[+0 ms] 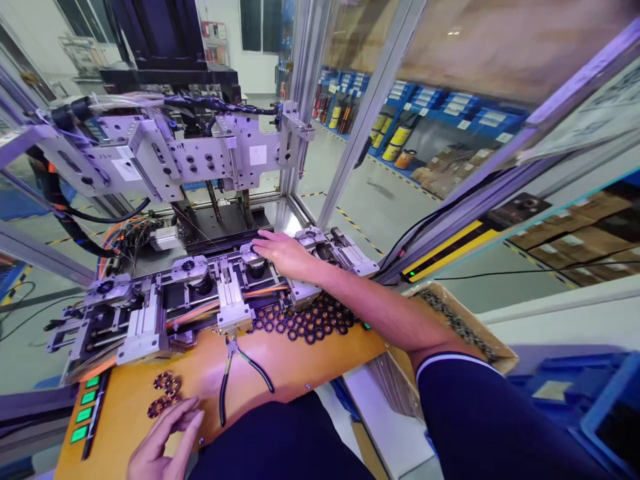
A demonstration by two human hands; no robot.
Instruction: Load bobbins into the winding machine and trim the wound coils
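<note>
My right hand (pixel 287 257) reaches over a round metal fixture (pixel 251 257) in the machine's front row, its fingers stretched out at the fixture's right edge. I cannot tell whether the fingertips touch it. At the lower left, my left hand (pixel 167 443) is half curled, thumb and fingers apart, with nothing visible between them. Just above it lie several copper-wound ring cores (pixel 167 387) on the orange bench top (pixel 200 380). Cutting pliers (pixel 235 373) with dark handles lie spread on the bench between my hands. Below my right forearm sits a pile of black rings (pixel 305 320).
More round fixtures (pixel 190 268) and metal slide blocks (pixel 143 333) stand along the row. Behind hangs a large machine head (pixel 200 157) with cables. Green buttons (pixel 83 415) line the left bench edge. A carton of small dark parts (pixel 460 323) stands at right, beside an aluminium frame post (pixel 373 107).
</note>
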